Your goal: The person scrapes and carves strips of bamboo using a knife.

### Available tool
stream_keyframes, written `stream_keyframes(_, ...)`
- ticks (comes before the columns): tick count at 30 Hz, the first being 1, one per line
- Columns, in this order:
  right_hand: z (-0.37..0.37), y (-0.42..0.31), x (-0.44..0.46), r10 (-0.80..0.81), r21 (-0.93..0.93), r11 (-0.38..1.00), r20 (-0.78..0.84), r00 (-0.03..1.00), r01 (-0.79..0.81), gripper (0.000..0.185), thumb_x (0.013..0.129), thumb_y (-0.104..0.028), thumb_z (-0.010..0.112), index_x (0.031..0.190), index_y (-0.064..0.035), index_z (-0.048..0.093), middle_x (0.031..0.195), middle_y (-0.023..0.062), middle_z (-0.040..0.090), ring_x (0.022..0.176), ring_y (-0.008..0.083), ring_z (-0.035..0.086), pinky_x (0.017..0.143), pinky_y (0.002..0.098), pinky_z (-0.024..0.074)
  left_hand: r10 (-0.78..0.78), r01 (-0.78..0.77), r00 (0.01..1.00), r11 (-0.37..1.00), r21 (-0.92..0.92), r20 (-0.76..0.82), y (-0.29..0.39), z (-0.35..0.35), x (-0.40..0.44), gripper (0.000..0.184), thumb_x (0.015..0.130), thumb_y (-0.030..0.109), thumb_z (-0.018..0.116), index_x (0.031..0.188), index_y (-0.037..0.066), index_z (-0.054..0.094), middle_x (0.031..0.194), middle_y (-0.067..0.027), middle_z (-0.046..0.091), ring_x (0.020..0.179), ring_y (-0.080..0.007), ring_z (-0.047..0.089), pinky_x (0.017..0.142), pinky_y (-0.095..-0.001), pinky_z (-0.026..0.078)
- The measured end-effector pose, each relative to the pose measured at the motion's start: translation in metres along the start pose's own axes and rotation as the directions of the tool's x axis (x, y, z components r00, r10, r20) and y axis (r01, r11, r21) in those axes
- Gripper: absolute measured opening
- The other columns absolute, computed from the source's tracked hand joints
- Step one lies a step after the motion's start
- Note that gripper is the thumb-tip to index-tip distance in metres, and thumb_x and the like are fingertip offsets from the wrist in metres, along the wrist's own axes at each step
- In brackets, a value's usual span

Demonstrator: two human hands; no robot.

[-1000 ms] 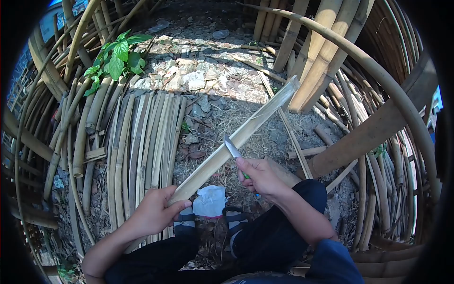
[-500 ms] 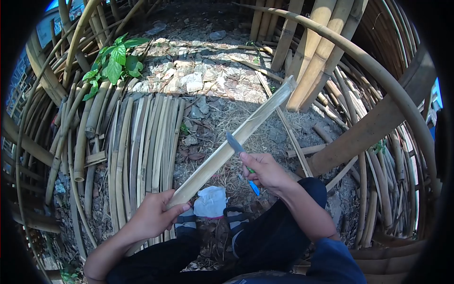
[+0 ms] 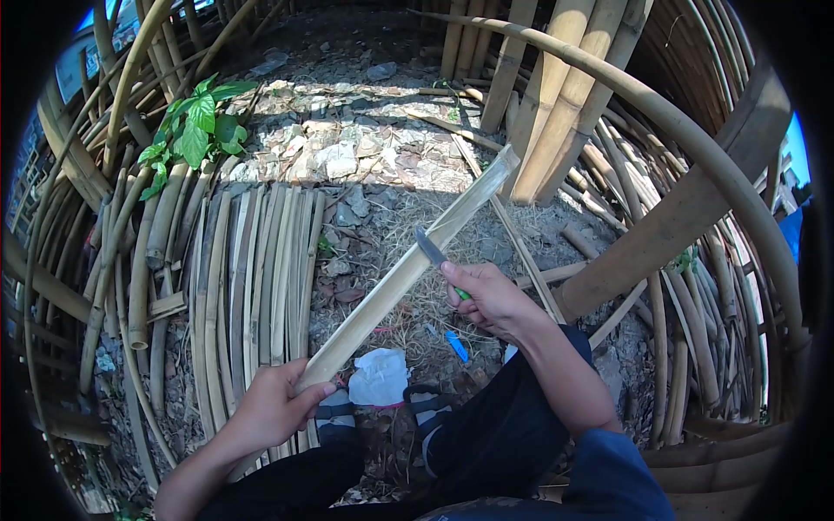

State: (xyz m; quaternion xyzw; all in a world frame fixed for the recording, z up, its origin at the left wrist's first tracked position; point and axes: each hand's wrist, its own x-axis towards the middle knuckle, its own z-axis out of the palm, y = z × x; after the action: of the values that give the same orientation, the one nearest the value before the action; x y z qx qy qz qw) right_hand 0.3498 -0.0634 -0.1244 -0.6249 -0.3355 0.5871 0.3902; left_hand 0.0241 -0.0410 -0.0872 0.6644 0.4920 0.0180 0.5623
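Note:
My left hand point(image 3: 276, 404) is closed round the near end of a split bamboo strip point(image 3: 382, 300), which slants away up to the right. My right hand point(image 3: 486, 298) grips a knife point(image 3: 430, 248) by its green handle, most of which the fingers hide. The blade lies against the strip a little beyond its middle, and a thin shaving seems to lift near it. Below the strip, a white plastic bag point(image 3: 380, 378) lies on the ground by my sandalled feet. A small blue object point(image 3: 456, 346) rests under my right hand.
A row of split bamboo strips point(image 3: 252, 286) lies to the left. Thick bamboo poles point(image 3: 556, 95) stand at the back right, and a curved pole point(image 3: 643, 87) arches overhead. A leafy green plant point(image 3: 195, 126) grows at the back left, beside sunlit stones point(image 3: 339, 152).
The view has shifted slightly. The strip and both hands appear a little further left and lower, with the knife blade still on the strip. More of the blue object shows.

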Motion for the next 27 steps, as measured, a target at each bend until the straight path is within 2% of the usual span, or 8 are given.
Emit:
stream_keyframes(5,-0.003,-0.002,0.004,-0.010,0.031,0.999,-0.004,1.000,0.011,0.051,0.097,-0.049,0.055,0.067,-0.0084,0.054,0.055,-0.0055,0.039,0.047,0.0031,0.032,0.042,0.0199,0.0226,0.004,-0.003,1.000,1.000,0.010,-0.019,0.001,0.000,0.001,0.024,0.094,0.020,0.066,0.087,0.000,0.057,0.059,0.0009,0.054,0.049,-0.0055,0.052,0.044,-0.0241,0.042)
stream_keyframes(8,-0.005,-0.009,0.004,-0.013,-0.047,0.999,-0.047,0.999,0.011,0.050,0.097,-0.049,0.054,0.067,-0.0088,0.054,0.055,-0.0057,0.039,0.047,0.0027,0.031,0.042,0.0197,0.0221,0.011,-0.009,0.999,0.999,0.036,-0.033,0.000,0.000,0.001,0.024,0.094,0.021,0.066,0.087,-0.001,0.057,0.059,0.0007,0.054,0.049,-0.0056,0.052,0.045,-0.0242,0.042)
stream_keyframes(14,-0.002,-0.006,0.000,0.082,-0.022,0.996,0.015,0.996,-0.082,0.054,0.095,-0.054,0.055,0.064,-0.0107,0.050,0.053,-0.0063,0.035,0.043,0.0032,0.028,0.040,0.0206,0.0175,0.003,-0.001,0.999,0.999,0.044,-0.044,0.000,0.000,0.002,0.025,0.094,0.021,0.066,0.087,-0.001,0.058,0.059,0.0004,0.054,0.049,-0.0058,0.052,0.044,-0.0243,0.042)
stream_keyframes(17,0.009,0.000,0.001,0.002,-0.101,0.995,0.072,0.997,0.005,0.055,0.095,-0.056,0.055,0.064,-0.0101,0.051,0.052,-0.0061,0.035,0.043,0.0042,0.028,0.040,0.0218,0.0176,0.017,-0.015,0.999,0.999,0.043,-0.045,0.000,-0.001,0.003,0.025,0.095,0.021,0.065,0.087,-0.001,0.058,0.059,0.0004,0.054,0.049,-0.0056,0.052,0.044,-0.0243,0.042)
stream_keyframes(19,-0.004,0.001,0.008,-0.100,-0.129,0.987,-0.052,0.994,0.093,0.056,0.095,-0.055,0.055,0.063,-0.0095,0.052,0.052,-0.0052,0.037,0.044,0.0045,0.029,0.041,0.0221,0.0189,0.005,-0.003,0.999,0.998,0.060,-0.032,-0.003,0.001,-0.002,0.025,0.095,0.021,0.065,0.087,-0.001,0.058,0.059,0.0005,0.054,0.049,-0.0056,0.052,0.044,-0.0242,0.042)
stream_keyframes(21,-0.004,-0.007,0.009,-0.119,-0.093,0.989,-0.054,0.991,0.114,0.054,0.095,-0.053,0.057,0.065,-0.0085,0.054,0.052,-0.0046,0.039,0.045,0.0047,0.030,0.042,0.0226,0.0208,0.007,-0.004,0.998,0.998,0.055,-0.062,0.000,0.001,0.001,0.025,0.095,0.022,0.065,0.086,-0.001,0.059,0.058,0.0007,0.054,0.048,-0.0053,0.052,0.044,-0.0242,0.041)
stream_keyframes(23,0.000,-0.002,0.013,-0.139,-0.130,0.984,-0.169,0.976,0.117,0.052,0.094,-0.051,0.059,0.066,-0.0076,0.056,0.052,-0.0043,0.039,0.046,0.0050,0.032,0.043,0.0224,0.0217,0.024,-0.021,0.997,0.999,0.041,-0.070,-0.002,0.004,0.004,0.025,0.095,0.022,0.065,0.086,-0.001,0.059,0.058,0.0009,0.054,0.048,-0.0053,0.052,0.044,-0.0242,0.041)
stream_keyframes(27,-0.005,0.004,0.020,-0.153,-0.170,0.978,-0.196,0.969,0.120,0.051,0.094,-0.051,0.060,0.067,-0.0071,0.057,0.052,-0.0036,0.041,0.047,0.0050,0.035,0.043,0.0225,0.0234,0.028,-0.022,0.996,0.997,0.071,-0.082,-0.003,0.002,0.003,0.025,0.095,0.022,0.065,0.088,-0.001,0.059,0.058,0.0012,0.053,0.048,-0.0055,0.052,0.043,-0.0241,0.041)
